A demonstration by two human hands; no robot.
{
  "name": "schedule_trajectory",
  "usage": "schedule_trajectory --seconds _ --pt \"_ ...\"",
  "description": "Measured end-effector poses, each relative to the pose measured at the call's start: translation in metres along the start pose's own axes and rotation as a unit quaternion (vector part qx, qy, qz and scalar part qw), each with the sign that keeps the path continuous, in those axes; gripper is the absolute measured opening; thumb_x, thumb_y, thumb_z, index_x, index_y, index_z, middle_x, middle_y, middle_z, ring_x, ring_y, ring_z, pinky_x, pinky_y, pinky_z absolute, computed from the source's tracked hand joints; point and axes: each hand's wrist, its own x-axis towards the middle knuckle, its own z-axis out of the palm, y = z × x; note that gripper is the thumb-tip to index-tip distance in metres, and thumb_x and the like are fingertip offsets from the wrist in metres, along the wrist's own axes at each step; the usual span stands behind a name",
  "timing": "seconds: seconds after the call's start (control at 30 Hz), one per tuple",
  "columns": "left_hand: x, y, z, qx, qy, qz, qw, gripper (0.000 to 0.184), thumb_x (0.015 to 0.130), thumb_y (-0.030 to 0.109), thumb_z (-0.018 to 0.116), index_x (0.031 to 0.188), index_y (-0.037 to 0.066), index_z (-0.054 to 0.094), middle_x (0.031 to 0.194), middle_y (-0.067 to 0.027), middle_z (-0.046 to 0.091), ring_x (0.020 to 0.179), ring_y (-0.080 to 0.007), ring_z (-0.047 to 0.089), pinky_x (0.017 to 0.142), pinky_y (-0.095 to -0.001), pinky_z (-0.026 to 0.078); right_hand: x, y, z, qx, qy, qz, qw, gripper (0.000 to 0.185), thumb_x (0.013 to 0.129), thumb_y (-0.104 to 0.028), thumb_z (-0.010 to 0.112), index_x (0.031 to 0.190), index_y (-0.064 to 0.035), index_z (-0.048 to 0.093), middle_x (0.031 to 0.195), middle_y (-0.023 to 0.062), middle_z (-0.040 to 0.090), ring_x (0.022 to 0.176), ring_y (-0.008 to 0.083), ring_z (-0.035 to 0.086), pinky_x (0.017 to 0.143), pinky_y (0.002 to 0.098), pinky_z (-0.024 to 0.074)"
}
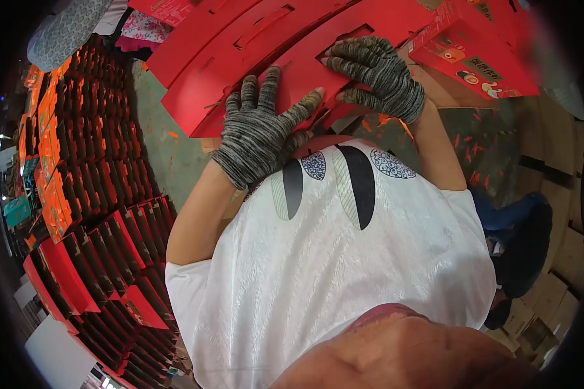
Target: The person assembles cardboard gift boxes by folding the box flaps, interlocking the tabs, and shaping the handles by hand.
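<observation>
Both my hands wear grey striped gloves with bare fingertips. My left hand lies with its fingers spread on the near red box, toward its left part. My right hand rests at the right part of the same box, beside a dark slot in its top, its fingers bent and somewhat apart. Behind it stands another red box with a handle strip on top. A printed red box with pictures and lettering sits to the right of my right hand.
Long rows of red and orange cartons fill the left side. Orange scraps lie on the green floor. Brown cardboard boxes stand at the right. Parts of other people show at the right and top left.
</observation>
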Motion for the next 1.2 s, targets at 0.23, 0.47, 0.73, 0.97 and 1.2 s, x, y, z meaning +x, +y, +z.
schedule_trajectory --seconds 0.23,0.47,0.73,0.97,1.2 --pt "-0.001 0.003 0.003 -0.007 0.052 -0.001 0.999 0.059 0.079 0.043 0.064 0.134 0.039 0.043 0.142 -0.0225 0.029 0.123 -0.0475 0.034 0.098 -0.0587 0.03 -0.003 0.002 0.011 0.068 0.04 0.002 0.997 0.058 0.078 -0.046 0.062 0.124 -0.0123 0.055 0.125 0.0066 0.054 0.116 0.0239 0.05 0.1 0.0419 0.0308" --pt "0.001 -0.002 0.006 -0.052 0.063 0.018 0.997 0.056 0.079 0.044 0.061 0.132 0.041 0.044 0.142 -0.0214 0.031 0.121 -0.0535 0.034 0.094 -0.0666 0.029 -0.006 0.004 0.012 0.091 0.041 -0.003 0.995 0.062 0.072 -0.038 0.071 0.126 -0.0119 0.054 0.128 0.0071 0.053 0.117 0.0245 0.05 0.1 0.0402 0.0313" --pt "-0.003 0.001 0.006 -0.012 0.04 0.013 0.999 0.061 0.08 0.044 0.06 0.136 0.042 0.037 0.147 -0.0183 0.025 0.122 -0.0554 0.031 0.094 -0.0683 0.027 -0.01 0.005 0.024 0.029 0.067 -0.024 0.997 0.06 0.072 -0.045 0.067 0.124 -0.0163 0.056 0.129 0.0017 0.053 0.116 0.0201 0.05 0.101 0.0395 0.0298" --pt "-0.002 0.005 0.009 0.008 0.069 0.005 0.998 0.065 0.071 0.038 0.069 0.132 0.04 0.045 0.145 -0.0146 0.029 0.12 -0.0529 0.036 0.092 -0.0639 0.032 -0.007 0.005 0.02 0.004 0.036 -0.023 0.999 0.062 0.073 -0.05 0.062 0.127 -0.0208 0.054 0.131 -0.0025 0.052 0.118 0.0177 0.048 0.102 0.0404 0.0279" --pt "-0.002 0.004 0.007 0.014 0.083 0.01 0.996 0.069 0.068 0.041 0.072 0.132 0.035 0.046 0.143 -0.0162 0.032 0.12 -0.0498 0.037 0.094 -0.0602 0.033 0.006 -0.022 0.011 -0.011 0.017 0.013 1.0 0.062 0.074 -0.048 0.062 0.128 -0.0177 0.053 0.133 -0.0005 0.05 0.123 0.0184 0.045 0.102 0.0376 0.0286"
